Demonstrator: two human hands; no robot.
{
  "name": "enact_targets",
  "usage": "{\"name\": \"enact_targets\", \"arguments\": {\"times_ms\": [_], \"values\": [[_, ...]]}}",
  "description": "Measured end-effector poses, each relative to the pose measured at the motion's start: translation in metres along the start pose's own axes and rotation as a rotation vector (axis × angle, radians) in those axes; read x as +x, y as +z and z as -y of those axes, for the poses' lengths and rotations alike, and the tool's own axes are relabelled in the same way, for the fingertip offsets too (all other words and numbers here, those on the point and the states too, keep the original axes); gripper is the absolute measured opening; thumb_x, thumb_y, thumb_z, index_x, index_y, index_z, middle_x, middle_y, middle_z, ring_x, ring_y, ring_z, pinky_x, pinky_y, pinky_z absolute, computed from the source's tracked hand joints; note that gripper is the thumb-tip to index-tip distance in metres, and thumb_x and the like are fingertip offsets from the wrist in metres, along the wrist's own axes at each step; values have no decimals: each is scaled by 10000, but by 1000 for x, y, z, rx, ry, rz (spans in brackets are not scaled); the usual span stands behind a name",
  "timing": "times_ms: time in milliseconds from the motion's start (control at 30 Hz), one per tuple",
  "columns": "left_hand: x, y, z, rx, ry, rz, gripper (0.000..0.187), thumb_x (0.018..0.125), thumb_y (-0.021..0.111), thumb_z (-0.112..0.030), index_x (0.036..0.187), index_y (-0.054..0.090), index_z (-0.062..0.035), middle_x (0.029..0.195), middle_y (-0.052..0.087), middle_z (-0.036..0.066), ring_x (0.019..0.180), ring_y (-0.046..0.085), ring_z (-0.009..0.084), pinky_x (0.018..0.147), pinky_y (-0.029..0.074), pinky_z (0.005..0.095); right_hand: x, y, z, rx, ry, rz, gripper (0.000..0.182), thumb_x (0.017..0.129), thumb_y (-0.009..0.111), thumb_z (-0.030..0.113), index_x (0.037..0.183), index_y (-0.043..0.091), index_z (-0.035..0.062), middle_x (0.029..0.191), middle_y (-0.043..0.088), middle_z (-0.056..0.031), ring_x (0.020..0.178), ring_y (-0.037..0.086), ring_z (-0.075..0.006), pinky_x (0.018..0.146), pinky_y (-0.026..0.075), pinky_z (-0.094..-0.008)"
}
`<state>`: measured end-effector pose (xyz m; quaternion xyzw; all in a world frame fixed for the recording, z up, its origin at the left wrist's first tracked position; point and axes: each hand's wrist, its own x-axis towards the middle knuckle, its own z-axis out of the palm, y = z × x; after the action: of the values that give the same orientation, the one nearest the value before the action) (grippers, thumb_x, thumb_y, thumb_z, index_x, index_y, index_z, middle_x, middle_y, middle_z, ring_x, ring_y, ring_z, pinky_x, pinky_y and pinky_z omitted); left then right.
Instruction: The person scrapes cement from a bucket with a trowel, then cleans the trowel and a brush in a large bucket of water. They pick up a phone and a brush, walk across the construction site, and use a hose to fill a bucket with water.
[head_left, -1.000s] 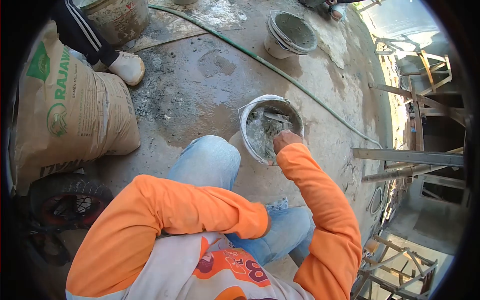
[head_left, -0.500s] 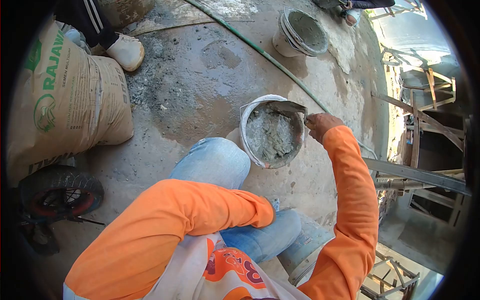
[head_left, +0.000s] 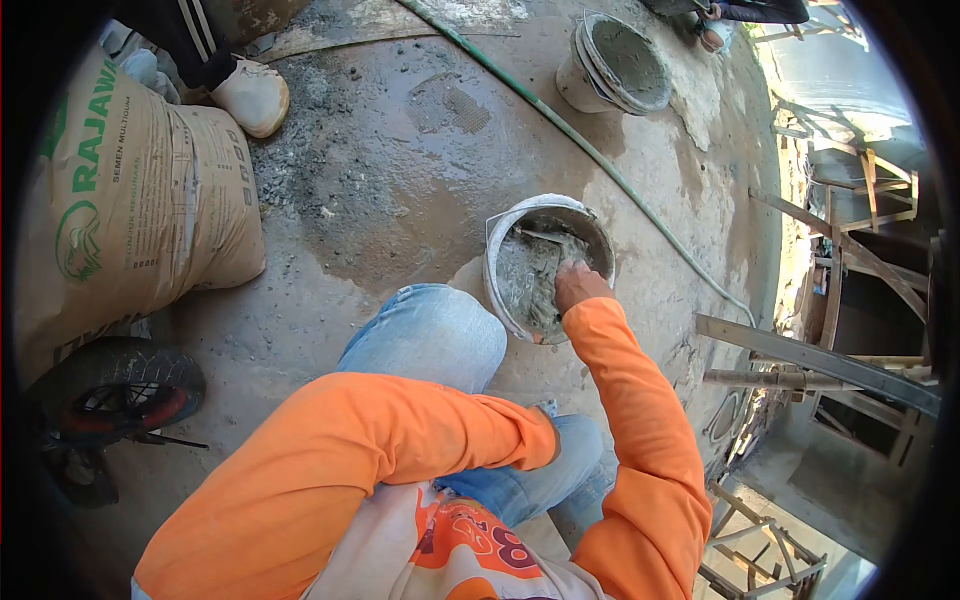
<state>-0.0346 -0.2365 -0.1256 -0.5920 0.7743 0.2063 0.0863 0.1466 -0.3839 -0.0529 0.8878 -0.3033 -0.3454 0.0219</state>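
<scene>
A bucket (head_left: 497, 285) of wet grey mortar (head_left: 530, 275) stands on the ground in front of my knees. Inside its rim, on the right side, my right hand (head_left: 580, 286) is closed round the handle of a trowel (head_left: 538, 236), whose blade lies in the mortar and is partly covered. My left forearm, in an orange sleeve, rests across my thigh. Of my left hand (head_left: 553, 440) only a sliver shows at the cuff, beside my jeans-clad knee, and its fingers are hidden.
Cement bags (head_left: 150, 200) stand at the left, above a small wheel (head_left: 120, 392). A person's shoe (head_left: 252, 97) is at the upper left. A green hose (head_left: 600, 160) runs diagonally past stacked buckets (head_left: 628, 65). Wooden supports and a metal beam (head_left: 820, 362) are at the right.
My right hand has moved left and down from beyond the bucket's right rim to inside it, bringing the trowel down into the mortar. My left arm has barely moved.
</scene>
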Motion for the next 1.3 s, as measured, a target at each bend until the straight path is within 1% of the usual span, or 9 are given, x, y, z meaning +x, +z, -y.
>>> {"name": "enact_targets", "arguments": {"times_ms": [200, 333, 433, 533, 600, 900, 1067, 1200, 1300], "values": [[-45, -64, 37, 29, -36, -37, 151, 749, 582, -206, 832, 669, -114, 888, 612, 86, 773, 589, 259, 638, 452, 414, -31, 21, 19, -76, 31, -33, 422, 745, 674, 206, 1038, 467, -19, 1014, 551, -154, 921, 602, -310, 748, 532, -340], [-32, -49, 24, 43, -55, -64, 153, 744, 588, -206, 835, 670, -115, 891, 615, 83, 778, 592, 258, 640, 454, 412, -52, 36, 16, -87, 6, -153, 458, 735, 687, 223, 1044, 449, -18, 993, 550, -168, 897, 602, -324, 734, 530, -364], [-27, -27, 14, 46, -68, -73, 154, 741, 592, -206, 838, 671, -116, 894, 617, 81, 781, 594, 257, 641, 456, 411, -76, 26, 2, -28, -45, -123, 386, 837, 544, 234, 1137, 441, 14, 986, 539, -188, 874, 589, -364, 710, 512, -407], [-3, 14, -6, 40, -61, -70, 156, 737, 597, -206, 841, 672, -117, 896, 619, 80, 784, 596, 256, 643, 458, 410, -108, -34, -21, 16, 11, 127, 480, 844, 520, 229, 1292, 381, 122, 985, 549, -182, 906, 578, -347, 726, 490, -421], [27, 73, -33, 40, -58, -64, 158, 735, 600, -206, 843, 673, -118, 898, 620, 79, 786, 598, 255, 644, 459, 409, -116, -45, -41, 42, 22, 121, 457, 814, 570, 298, 1228, 443, 150, 973, 567, -175, 875, 582, -356, 727, 477, -433], [2, 33, -11, 79, -63, -25, 165, 725, 613, -206, 852, 676, -121, 905, 626, 73, 796, 604, 252, 648, 465, 405, -14, 25, -8, 159, 4, 203, 251, 824, 551, 243, 936, 591, 22, 898, 623, -203, 869, 591, -382, 775, 476, -433], [-37, -34, 30, 118, -50, -20, 171, 719, 621, -207, 856, 677, -122, 909, 630, 70, 802, 607, 251, 651, 469, 403, -22, 42, 21, 253, 180, 234, 271, 846, 499, 214, 1003, 595, 15, 993, 617, -206, 952, 588, -355, 824, 482, -411], [-52, -63, 42, 136, -50, -46, 176, 714, 627, -207, 860, 679, -124, 912, 633, 68, 806, 610, 249, 653, 471, 402, -57, 58, 54, 157, 198, 50, 413, 865, 400, 91, 1257, 408, -39, 1101, 564, -254, 1009, 583, -327, 817, 497, -383], [-55, -62, 41, 152, -60, -41, 179, 711, 632, -207, 863, 680, -125, 915, 635, 66, 810, 612, 248, 654, 473, 400, -67, 42, 63, 245, 262, 87, 425, 872, 396, 96, 1276, 378, -36, 1117, 545, -270, 1004, 582, -334, 817, 498, -376]]}}
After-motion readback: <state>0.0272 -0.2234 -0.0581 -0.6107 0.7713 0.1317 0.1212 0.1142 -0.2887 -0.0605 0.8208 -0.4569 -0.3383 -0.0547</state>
